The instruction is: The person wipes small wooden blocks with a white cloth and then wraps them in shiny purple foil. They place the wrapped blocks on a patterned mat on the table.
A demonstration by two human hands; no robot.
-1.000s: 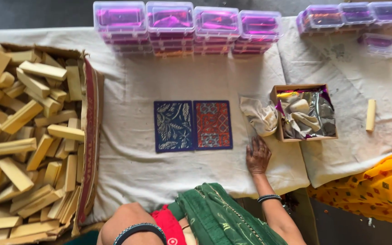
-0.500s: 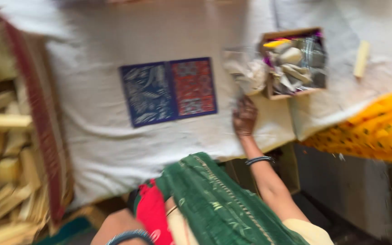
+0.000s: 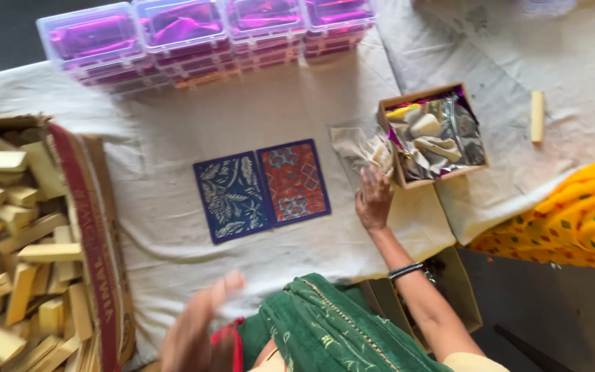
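**Right hand at the clear pouch beside the small carton**

A clear plastic pouch with cream cloth inside point(image 3: 361, 148) lies on the cloth-covered counter point(image 3: 173, 207), touching the left side of a small open cardboard carton point(image 3: 432, 135) stuffed with more such pouches. The right hand point(image 3: 373, 201) rests just below the pouch, fingers spread and reaching its lower edge, clamped on nothing. Left of the pouch lie a red patterned card point(image 3: 293, 182) and a blue leaf-patterned card point(image 3: 233, 196), side by side. The left hand point(image 3: 197, 329) is blurred near the counter's front edge; its grip cannot be told. Far left of the carton stands a large box of wooden blocks point(image 3: 15, 241).
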